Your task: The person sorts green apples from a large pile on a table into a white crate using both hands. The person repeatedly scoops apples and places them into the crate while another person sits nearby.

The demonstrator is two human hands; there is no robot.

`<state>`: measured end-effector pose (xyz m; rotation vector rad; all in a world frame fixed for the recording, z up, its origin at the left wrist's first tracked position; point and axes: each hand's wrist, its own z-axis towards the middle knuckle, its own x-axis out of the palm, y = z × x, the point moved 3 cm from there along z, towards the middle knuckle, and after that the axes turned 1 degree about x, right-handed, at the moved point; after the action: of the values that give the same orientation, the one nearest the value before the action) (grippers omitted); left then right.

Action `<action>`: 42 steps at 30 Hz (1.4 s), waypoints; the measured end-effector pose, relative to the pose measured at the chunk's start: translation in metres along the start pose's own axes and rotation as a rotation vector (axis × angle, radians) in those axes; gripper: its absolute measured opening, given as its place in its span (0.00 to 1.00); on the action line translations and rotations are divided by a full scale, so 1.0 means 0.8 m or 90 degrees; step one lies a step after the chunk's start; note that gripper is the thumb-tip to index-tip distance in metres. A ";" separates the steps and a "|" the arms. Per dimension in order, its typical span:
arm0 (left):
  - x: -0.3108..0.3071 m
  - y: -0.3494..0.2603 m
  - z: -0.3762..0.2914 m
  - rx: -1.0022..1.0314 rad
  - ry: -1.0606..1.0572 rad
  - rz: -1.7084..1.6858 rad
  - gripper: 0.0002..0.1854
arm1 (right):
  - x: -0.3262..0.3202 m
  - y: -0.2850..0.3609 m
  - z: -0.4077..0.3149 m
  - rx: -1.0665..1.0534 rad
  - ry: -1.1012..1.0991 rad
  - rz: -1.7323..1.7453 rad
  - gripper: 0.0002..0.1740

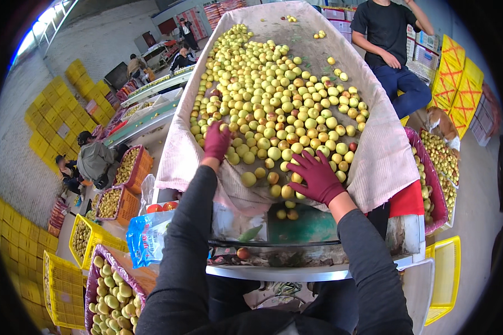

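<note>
A cloth-lined sorting table (pixel 335 46) slopes before me with many yellow-green jujubes (pixel 272 100), some with reddish-brown patches, spread over it. My left hand (pixel 217 141), in a maroon glove, reaches into the near left side of the pile. Its fingertips are among the fruit, and whether they grip any is hidden. My right hand (pixel 316 176), gloved alike, lies palm down with fingers spread over jujubes at the near right. Between the hands, a few jujubes (pixel 281 191) lie on the cloth's near end. Just below it, some rest on a green surface (pixel 302 226).
Left are a blue-and-white plastic bag (pixel 149 238), a lined crate of jujubes (pixel 113 293) and yellow crates (pixel 65 289). Right, a seated person (pixel 387 50) is beside the table, near a purple-lined crate (pixel 436 188) and a dog (pixel 444 123). Other people (pixel 96 157) work at far left.
</note>
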<state>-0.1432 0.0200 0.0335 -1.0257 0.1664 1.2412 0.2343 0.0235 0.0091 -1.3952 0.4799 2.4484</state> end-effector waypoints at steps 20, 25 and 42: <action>0.077 -0.138 -0.071 0.104 0.202 0.221 0.35 | -0.011 -0.019 -0.005 0.196 -0.076 -0.162 0.36; 0.059 -0.180 -0.142 0.216 0.166 0.217 0.31 | -0.022 -0.019 -0.005 0.290 -0.074 -0.218 0.39; -0.008 -0.046 -0.134 -0.037 0.059 0.197 0.30 | -0.001 0.010 0.000 -0.049 0.024 -0.045 0.33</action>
<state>-0.0711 -0.0594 -0.0031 -1.1380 0.3734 1.4841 0.2319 0.0160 0.0111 -1.4641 0.3421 2.4115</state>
